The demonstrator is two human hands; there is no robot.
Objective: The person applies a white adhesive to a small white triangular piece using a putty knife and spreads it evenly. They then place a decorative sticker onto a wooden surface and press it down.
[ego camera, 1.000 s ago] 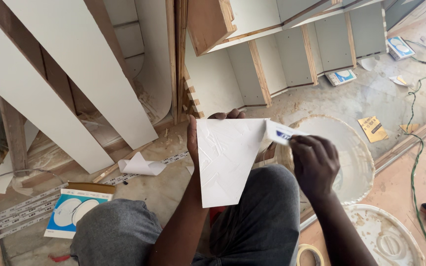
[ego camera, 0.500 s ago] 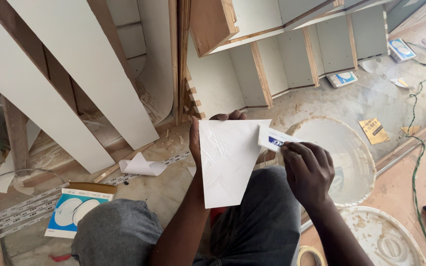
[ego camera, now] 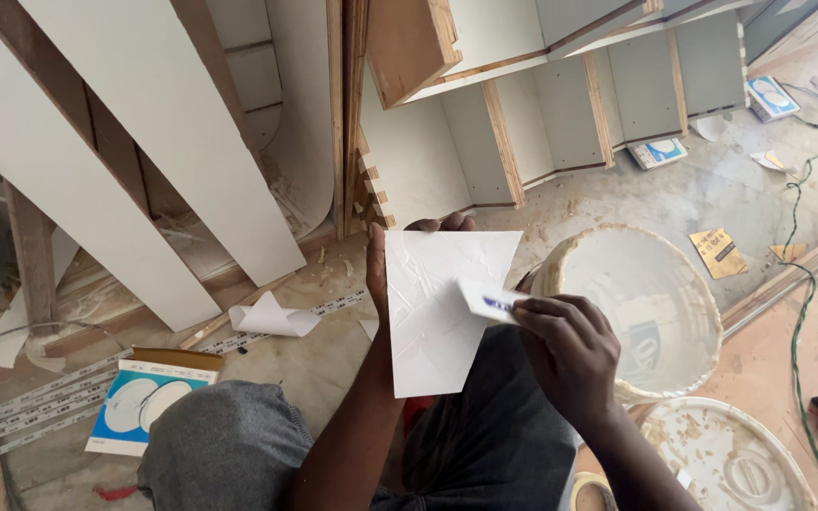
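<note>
My left hand (ego camera: 400, 260) holds up a white, pointed sheet piece (ego camera: 433, 308) coated with wet white paste, fingers curled over its top and left edge. My right hand (ego camera: 570, 355) pinches a small white card scraper (ego camera: 485, 301) with a blue mark and presses its edge against the sheet's right side. Both hands are above my lap, over my grey trousers. An open white bucket of paste (ego camera: 641, 312) stands just right of my right hand.
White boards with plywood edges (ego camera: 153, 161) lean at the left; a white cabinet frame (ego camera: 560, 123) stands ahead. On the floor lie a blue-and-white box (ego camera: 149, 402), a curled paper (ego camera: 272, 317), a bucket lid (ego camera: 726, 459), small boxes, yellow scraps and a green cable (ego camera: 797, 284).
My right hand has slid the scraper leftward and down from the sheet's upper right corner onto its face. The left hand and sheet stay nearly still.
</note>
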